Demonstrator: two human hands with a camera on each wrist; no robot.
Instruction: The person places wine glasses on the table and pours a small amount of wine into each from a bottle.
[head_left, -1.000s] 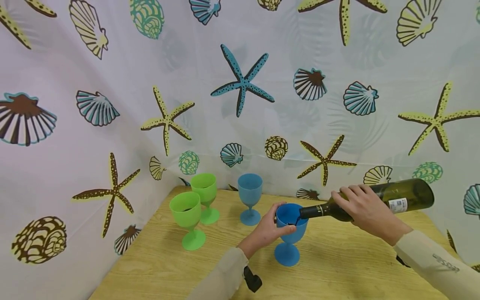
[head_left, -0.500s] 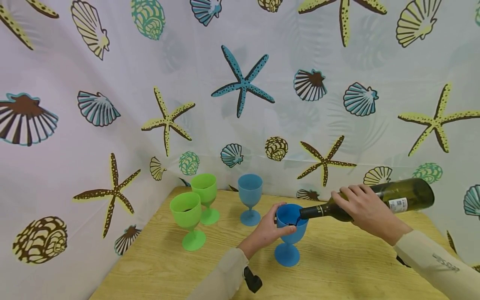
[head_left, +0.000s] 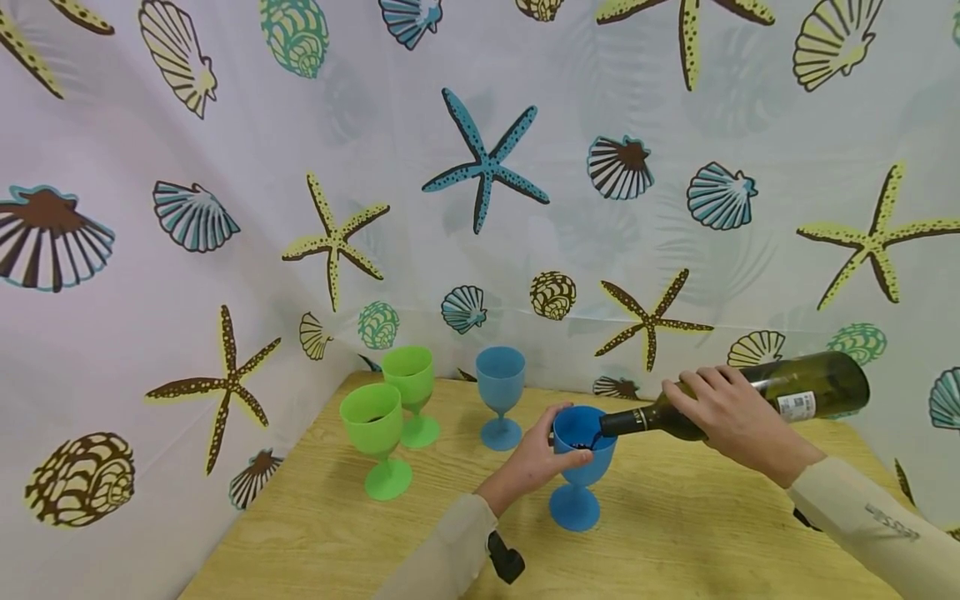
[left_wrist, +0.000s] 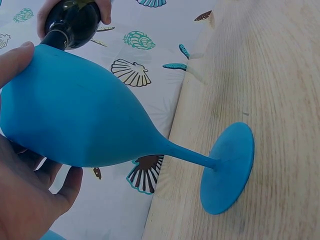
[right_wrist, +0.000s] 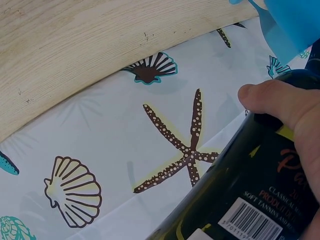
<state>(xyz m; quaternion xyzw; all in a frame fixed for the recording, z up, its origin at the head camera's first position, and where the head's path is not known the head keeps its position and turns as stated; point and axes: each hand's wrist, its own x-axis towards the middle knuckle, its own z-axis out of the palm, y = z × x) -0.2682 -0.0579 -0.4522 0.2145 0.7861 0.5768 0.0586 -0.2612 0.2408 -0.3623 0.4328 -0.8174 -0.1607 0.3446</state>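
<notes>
My left hand [head_left: 534, 458] holds the bowl of a blue goblet [head_left: 588, 472], fingers behind it and thumb across the near side. The goblet's foot rests on the table. In the left wrist view the goblet [left_wrist: 85, 110] shows its bowl, stem and round foot. With my right hand [head_left: 731, 417] I grip a dark green wine bottle [head_left: 813, 392] around its shoulder, tilted with the neck down to the left. Its mouth is at the goblet's rim, and dark liquid runs into the bowl. In the right wrist view a barcode label shows on the bottle [right_wrist: 250, 200].
Two green goblets, a nearer one [head_left: 372, 423] and a farther one [head_left: 408, 379], stand at the table's left side. Another blue goblet [head_left: 500, 379] stands near the back edge. The wooden table [head_left: 315, 533] meets a white curtain [head_left: 525, 250] printed with shells and starfish.
The bottle's base has risen slightly, so it tilts a little more. Both hands keep their holds, and the goblets stay in place.
</notes>
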